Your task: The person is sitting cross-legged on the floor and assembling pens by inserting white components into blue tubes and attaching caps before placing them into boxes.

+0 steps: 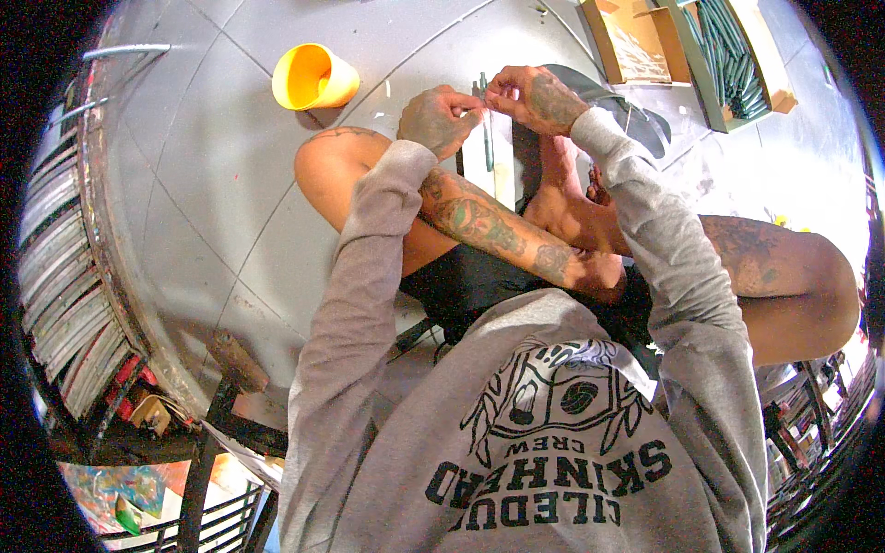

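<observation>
Fingers (472,109) on thin green rod (485,129)

Yellow plastic cup (313,77) left of the hands; grey sweatshirt sleeves (359,267); dark green rods (733,55) in a box to the right.

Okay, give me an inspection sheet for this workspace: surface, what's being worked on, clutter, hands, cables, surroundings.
Surface: grey tiled floor, worn and stained.
Job's things: thin dark green stick, held upright at its top by both hands.
Clutter: yellow cup lying on its side; cardboard box; tray of green sticks.
Hands: left hand and right hand both pinching the stick's top end.
Cables: nothing seen.
Surroundings: stacked flat panels at the left; dark metal frame below.
</observation>
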The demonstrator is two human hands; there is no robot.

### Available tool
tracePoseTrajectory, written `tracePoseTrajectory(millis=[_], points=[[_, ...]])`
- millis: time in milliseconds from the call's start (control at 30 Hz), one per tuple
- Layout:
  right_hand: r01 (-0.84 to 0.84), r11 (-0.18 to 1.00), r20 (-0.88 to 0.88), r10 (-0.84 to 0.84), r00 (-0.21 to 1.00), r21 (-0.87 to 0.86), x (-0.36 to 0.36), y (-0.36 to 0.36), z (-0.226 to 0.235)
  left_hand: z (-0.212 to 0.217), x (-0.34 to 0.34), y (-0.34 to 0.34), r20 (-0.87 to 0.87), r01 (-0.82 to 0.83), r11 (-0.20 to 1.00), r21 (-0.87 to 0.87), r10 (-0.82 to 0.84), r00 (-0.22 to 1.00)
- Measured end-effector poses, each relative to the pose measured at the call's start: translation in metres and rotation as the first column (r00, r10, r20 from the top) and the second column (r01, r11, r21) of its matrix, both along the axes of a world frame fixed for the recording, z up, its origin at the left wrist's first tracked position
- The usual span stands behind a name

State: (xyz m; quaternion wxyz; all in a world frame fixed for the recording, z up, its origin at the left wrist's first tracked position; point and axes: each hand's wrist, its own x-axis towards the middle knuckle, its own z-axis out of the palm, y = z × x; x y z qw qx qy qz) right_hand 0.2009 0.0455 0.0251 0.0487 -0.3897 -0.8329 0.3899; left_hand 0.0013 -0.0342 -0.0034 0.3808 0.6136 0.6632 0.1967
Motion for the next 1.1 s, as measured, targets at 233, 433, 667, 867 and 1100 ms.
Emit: tracePoseTrajectory(millis=[233,433,667,867,1100], points=[[0.09,0.975,-0.033,-0.085,0.996,0.204,0.0,-0.02,0.017,0.008,0.009,-0.002,-0.065,0.053,0.996,0.076,-0.048,0.997],[0.278,0.912,-0.055,-0.275,0.96,0.302,0.012,-0.086,0.045,0.012,0.009,0.0,-0.055,0.073,0.996,0.042,-0.071,0.996],[0.372,0.814,-0.119,-0.358,0.926,0.446,0.001,-0.1,0.026,0.005,0.002,0.0,0.009,0.05,0.999,0.019,-0.05,0.999],[0.333,0.823,-0.122,-0.312,0.942,0.46,0.003,-0.102,0.017,0.002,-0.006,0.001,0.073,-0.062,0.993,-0.103,0.069,0.995],[0.247,0.826,-0.074,-0.244,0.967,0.508,0.006,-0.111,0.025,0.005,-0.003,0.002,0.011,-0.009,0.998,0.069,0.008,1.0]])
